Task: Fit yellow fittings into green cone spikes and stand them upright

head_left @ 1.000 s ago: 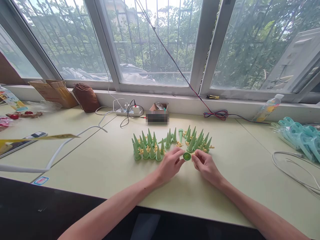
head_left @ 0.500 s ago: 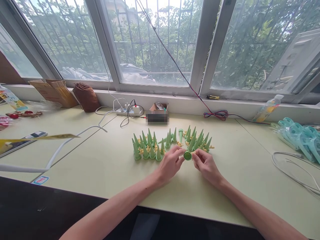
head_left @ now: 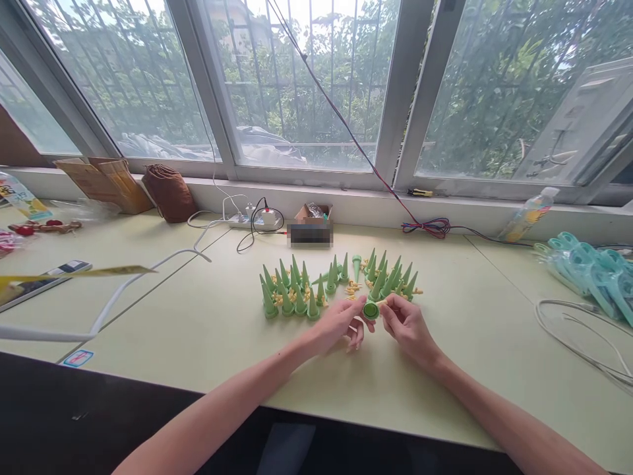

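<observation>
A green plastic watering spike (head_left: 370, 309) is held just above the table, its round open end facing me. My left hand (head_left: 342, 323) grips its left side between thumb and index finger, the other fingers curled loosely below. At its right side, my right hand (head_left: 406, 327) pinches a small yellow valve (head_left: 382, 303) that meets the spike; the fingertips hide most of it. Behind the left hand stands a group of upright green spikes (head_left: 299, 300) with yellow valves. A second group (head_left: 390, 274) stands behind the right hand. Loose yellow valves (head_left: 353, 289) lie between the groups.
A white cable (head_left: 123, 285) and a phone (head_left: 54, 280) lie at left. Behind the spikes sit a blurred dark box (head_left: 310, 234) and a power strip (head_left: 252, 221). Bagged teal plastic parts (head_left: 591, 267) and a coiled grey cable (head_left: 558, 330) lie at right.
My left hand has turned and shifted slightly down, its lower fingers now showing beneath the spike. Loose yellow valves behind it are more exposed. The right hand has hardly moved.
</observation>
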Demonstrator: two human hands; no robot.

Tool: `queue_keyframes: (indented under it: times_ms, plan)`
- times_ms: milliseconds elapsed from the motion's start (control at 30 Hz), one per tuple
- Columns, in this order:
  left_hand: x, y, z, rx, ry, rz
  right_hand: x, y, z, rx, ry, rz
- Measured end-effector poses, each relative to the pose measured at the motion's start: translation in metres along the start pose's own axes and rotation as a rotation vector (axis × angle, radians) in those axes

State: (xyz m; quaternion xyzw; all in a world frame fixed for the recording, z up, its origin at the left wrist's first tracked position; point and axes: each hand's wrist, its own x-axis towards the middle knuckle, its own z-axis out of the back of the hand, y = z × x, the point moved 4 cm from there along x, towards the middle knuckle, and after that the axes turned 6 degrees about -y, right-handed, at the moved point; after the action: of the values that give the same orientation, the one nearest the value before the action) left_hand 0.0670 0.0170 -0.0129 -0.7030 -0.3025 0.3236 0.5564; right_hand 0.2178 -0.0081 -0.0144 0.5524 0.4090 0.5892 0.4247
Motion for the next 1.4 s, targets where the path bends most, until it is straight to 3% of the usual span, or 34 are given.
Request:
queue_keyframes:
  times_ms: [200, 333, 567, 933, 1067, 1233, 1400]
  plan:
    - [-0.003, -0.001, 0.002, 0.052, 0.014, -0.031, -0.001, -0.001, 0.001, -0.021, 0.007, -0.003]
    - [-0.006, -0.006, 0.003, 0.201, -0.051, -0.099, -0.001, -0.001, 0.001, -0.025, 0.016, -0.009]
    - [-0.012, -0.016, 0.001, 0.533, -0.243, -0.431, -0.001, -0.002, 0.000, -0.060, 0.016, -0.022]
    - [-0.014, -0.009, 0.001, 0.909, -0.372, -0.880, 0.000, -0.003, -0.002, -0.031, 0.010, -0.038]
    - [-0.012, -0.009, 0.000, 0.866, -0.396, -0.756, 0.000, -0.003, -0.001, -0.040, -0.019, -0.040]
    - [-0.006, -0.010, 0.005, 0.515, -0.366, -0.368, 0.001, -0.002, 0.002, -0.044, -0.091, -0.044]
    - [0.002, 0.000, 0.009, 0.106, -0.227, 0.021, 0.002, -0.001, 0.005, -0.045, -0.142, -0.040]
